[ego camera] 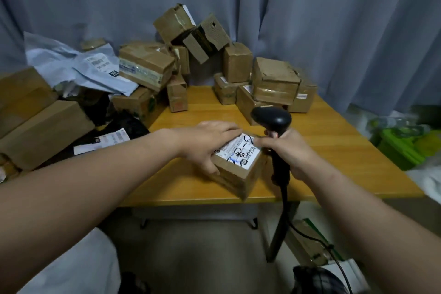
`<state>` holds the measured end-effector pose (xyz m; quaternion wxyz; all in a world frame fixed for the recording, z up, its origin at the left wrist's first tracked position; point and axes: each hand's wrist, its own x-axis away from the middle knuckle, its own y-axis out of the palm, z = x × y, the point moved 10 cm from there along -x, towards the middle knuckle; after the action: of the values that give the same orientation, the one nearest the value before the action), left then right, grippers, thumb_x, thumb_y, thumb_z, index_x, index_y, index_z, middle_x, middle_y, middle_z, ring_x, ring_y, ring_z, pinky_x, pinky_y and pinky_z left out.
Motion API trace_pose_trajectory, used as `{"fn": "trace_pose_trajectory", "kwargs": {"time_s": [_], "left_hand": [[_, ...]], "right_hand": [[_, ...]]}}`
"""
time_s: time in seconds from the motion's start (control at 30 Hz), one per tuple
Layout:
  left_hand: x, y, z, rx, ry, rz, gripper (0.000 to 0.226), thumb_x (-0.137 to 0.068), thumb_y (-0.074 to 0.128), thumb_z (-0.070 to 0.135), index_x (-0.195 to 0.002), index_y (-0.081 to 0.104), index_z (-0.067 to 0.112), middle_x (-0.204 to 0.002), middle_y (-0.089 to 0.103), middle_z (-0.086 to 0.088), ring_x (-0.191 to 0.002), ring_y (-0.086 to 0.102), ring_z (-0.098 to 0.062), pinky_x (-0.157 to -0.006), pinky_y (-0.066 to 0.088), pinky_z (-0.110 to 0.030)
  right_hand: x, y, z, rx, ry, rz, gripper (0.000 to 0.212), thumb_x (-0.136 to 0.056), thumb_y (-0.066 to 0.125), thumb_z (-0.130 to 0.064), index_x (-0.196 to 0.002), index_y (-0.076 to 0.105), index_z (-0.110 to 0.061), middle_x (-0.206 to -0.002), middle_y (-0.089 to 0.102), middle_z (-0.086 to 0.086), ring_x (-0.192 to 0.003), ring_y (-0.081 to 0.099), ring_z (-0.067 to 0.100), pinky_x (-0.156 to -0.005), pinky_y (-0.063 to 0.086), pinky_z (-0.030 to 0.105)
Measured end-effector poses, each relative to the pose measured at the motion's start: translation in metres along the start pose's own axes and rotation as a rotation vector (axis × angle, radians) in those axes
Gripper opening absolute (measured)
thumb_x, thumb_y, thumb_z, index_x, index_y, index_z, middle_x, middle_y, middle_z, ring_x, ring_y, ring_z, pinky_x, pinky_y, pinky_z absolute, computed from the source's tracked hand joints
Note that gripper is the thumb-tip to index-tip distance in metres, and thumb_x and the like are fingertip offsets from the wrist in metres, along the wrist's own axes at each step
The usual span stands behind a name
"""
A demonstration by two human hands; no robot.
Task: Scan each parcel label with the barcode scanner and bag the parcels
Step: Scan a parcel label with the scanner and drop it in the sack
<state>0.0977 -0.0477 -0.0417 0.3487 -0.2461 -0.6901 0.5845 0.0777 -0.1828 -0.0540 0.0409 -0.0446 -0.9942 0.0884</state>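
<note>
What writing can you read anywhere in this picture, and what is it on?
Nothing reads clearly enough to quote.
Parcel label: black handwritten strokes and small print, illegible.
Grey mailer label: print too blurred.
Taped box: tape print too small.
Loose slip at left: blurred.
Barcode scanner: no marking visible.

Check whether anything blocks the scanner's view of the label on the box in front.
Partly. The left hand lies flat over the far-left part of the label, and the right hand touches its right edge with a fingertip. Nothing else sits between the scanner and the box.
</note>
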Motion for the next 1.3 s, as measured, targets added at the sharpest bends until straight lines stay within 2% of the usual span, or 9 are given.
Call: {"fn": "trace_pose_trajectory", "kwargs": {"time_s": [0.13,0.27,0.4,0.53,0.67,0.77,0.9,1.03,1.3], "left_hand": [[0.012,0.011,-0.004,0.176,-0.106,0.165,0.073,-0.085,0.067,0.044,-0.148,0.031,0.037,-0.156,0.026,0.007,-0.144,0.018,-0.016,-0.116,0.01,-0.037],[0.034,0.021,-0.032,0.708,-0.366,0.478,0.053,-0.092,0.062,0.023,-0.141,0.045,0.03,-0.154,0.028,-0.004,-0.144,0.02,-0.023,-0.115,0.016,-0.034],[0.035,0.056,-0.029,1.385,-0.57,0.566,0.081,-0.091,0.061,0.042,-0.153,0.012,0.024,-0.151,0.034,-0.007,-0.137,0.034,-0.028,-0.115,0.028,-0.044],[0.019,0.077,-0.012,1.608,-0.597,0.427,0.1,-0.076,0.076,0.042,-0.147,0.006,0.045,-0.135,0.054,-0.008,-0.12,0.052,-0.03,-0.104,0.042,-0.05],[0.018,0.065,-0.009,1.622,-0.488,0.515,0.098,-0.076,0.079,0.023,-0.141,0.01,0.051,-0.129,0.057,-0.01,-0.109,0.061,-0.027,-0.086,0.054,-0.044],[0.03,0.042,-0.017,1.45,-0.412,0.683,0.106,-0.074,0.081,0.015,-0.144,0.008,0.046,-0.126,0.05,0.003,-0.109,0.055,-0.009,-0.085,0.054,-0.031],[0.044,0.035,-0.017,1.266,-0.4,0.708,0.116,-0.047,0.088,0.044,-0.125,0.008,0.077,-0.15,0.031,-0.008,-0.135,0.038,-0.029,-0.104,0.041,-0.058],[0.046,0.034,-0.013,1.22,-0.379,0.728,0.116,-0.051,0.087,0.042,-0.13,0.008,0.074,-0.15,0.029,-0.01,-0.135,0.036,-0.03,-0.103,0.041,-0.059],[0.047,0.033,-0.01,1.223,-0.385,0.703,0.117,-0.059,0.086,0.032,-0.133,0.003,0.069,-0.153,0.025,-0.009,-0.139,0.032,-0.032,-0.105,0.038,-0.06]], "right_hand": [[0.018,-0.018,0.027,-0.062,0.033,0.124,0.024,-0.082,0.076,-0.011,-0.102,0.063,-0.016,-0.085,0.065,-0.007,-0.075,0.057,0.002,-0.058,0.046,0.013],[0.026,-0.021,0.032,-0.169,-0.029,0.222,0.025,-0.085,0.072,-0.005,-0.105,0.06,-0.016,-0.082,0.061,-0.012,-0.07,0.054,-0.003,-0.06,0.046,0.013],[0.034,-0.024,0.038,-0.183,-0.047,0.302,0.033,-0.083,0.074,-0.007,-0.114,0.061,-0.008,-0.091,0.067,-0.004,-0.077,0.059,0.001,-0.081,0.05,0.03],[0.046,-0.031,0.047,-0.188,-0.092,0.344,0.044,-0.082,0.075,-0.009,-0.122,0.058,-0.008,-0.109,0.069,0.004,-0.089,0.063,0.003,-0.085,0.052,0.026],[0.053,-0.033,0.05,-0.178,-0.123,0.283,0.042,-0.08,0.076,-0.006,-0.119,0.061,-0.006,-0.106,0.07,0.005,-0.088,0.065,0.005,-0.076,0.053,0.017],[0.06,-0.04,0.04,-0.033,-0.173,0.298,0.022,-0.078,0.079,-0.011,-0.098,0.068,-0.012,-0.094,0.071,0.006,-0.085,0.067,0.013,-0.079,0.052,0.029],[0.079,-0.03,0.023,0.084,-0.312,0.259,0.017,-0.078,0.08,-0.021,-0.083,0.07,-0.008,-0.067,0.064,-0.003,-0.065,0.056,0.007,-0.063,0.044,0.027],[0.096,-0.021,0.03,0.082,-0.358,0.257,0.024,-0.078,0.08,-0.027,-0.064,0.062,-0.02,-0.045,0.055,-0.011,-0.051,0.05,0.007,-0.055,0.041,0.025],[0.109,-0.02,0.042,-0.02,-0.31,0.299,0.025,-0.083,0.072,-0.01,-0.061,0.06,-0.01,-0.046,0.052,-0.001,-0.039,0.052,0.012,-0.043,0.044,0.023]]}}
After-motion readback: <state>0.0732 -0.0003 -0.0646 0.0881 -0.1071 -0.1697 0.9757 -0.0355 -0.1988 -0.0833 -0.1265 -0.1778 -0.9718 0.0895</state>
